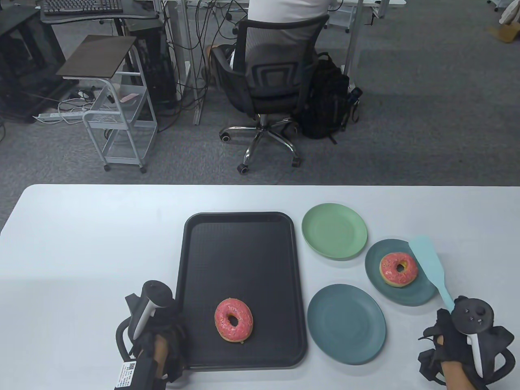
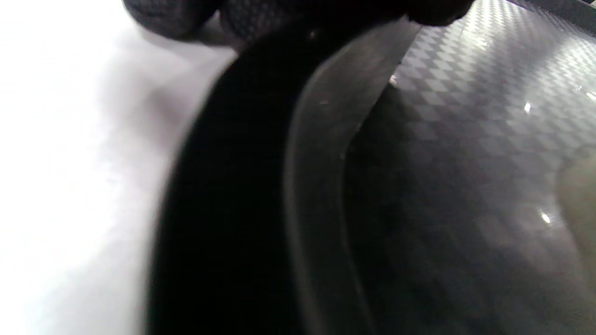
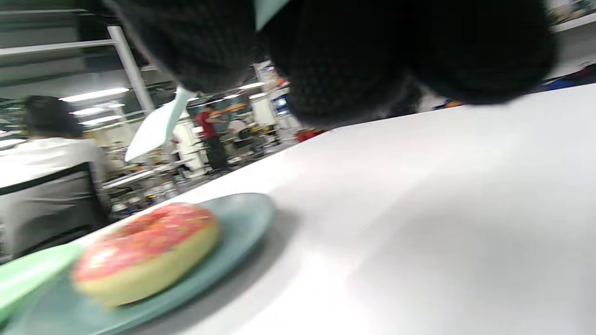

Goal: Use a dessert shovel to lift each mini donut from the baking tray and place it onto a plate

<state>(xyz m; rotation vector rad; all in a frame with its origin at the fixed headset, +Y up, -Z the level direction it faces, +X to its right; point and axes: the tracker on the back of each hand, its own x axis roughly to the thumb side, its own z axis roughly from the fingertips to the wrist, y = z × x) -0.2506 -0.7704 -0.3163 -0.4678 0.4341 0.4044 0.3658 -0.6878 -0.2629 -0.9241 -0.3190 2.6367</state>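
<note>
A black baking tray [image 1: 243, 243] lies mid-table with one pink-iced mini donut [image 1: 233, 319] near its front. A second pink donut [image 1: 399, 269] sits on the grey-teal plate [image 1: 418, 294] at the right, seen close in the right wrist view as donut [image 3: 144, 251] on plate [image 3: 242, 218]. My right hand [image 1: 447, 321] grips the handle of the light-blue dessert shovel [image 1: 426, 260]; its blade hangs raised over that plate's right side, just right of the donut. My left hand [image 1: 172, 331] holds the tray's left rim [image 2: 321, 139], gloved fingertips [image 2: 177, 18] at it.
A light green plate [image 1: 334, 230] and a dark teal plate [image 1: 346, 323] stand between the tray and the donut plate, both bare. Beyond the table's far edge are an office chair [image 1: 268, 81] with a seated person, a backpack and a small cart [image 1: 118, 109].
</note>
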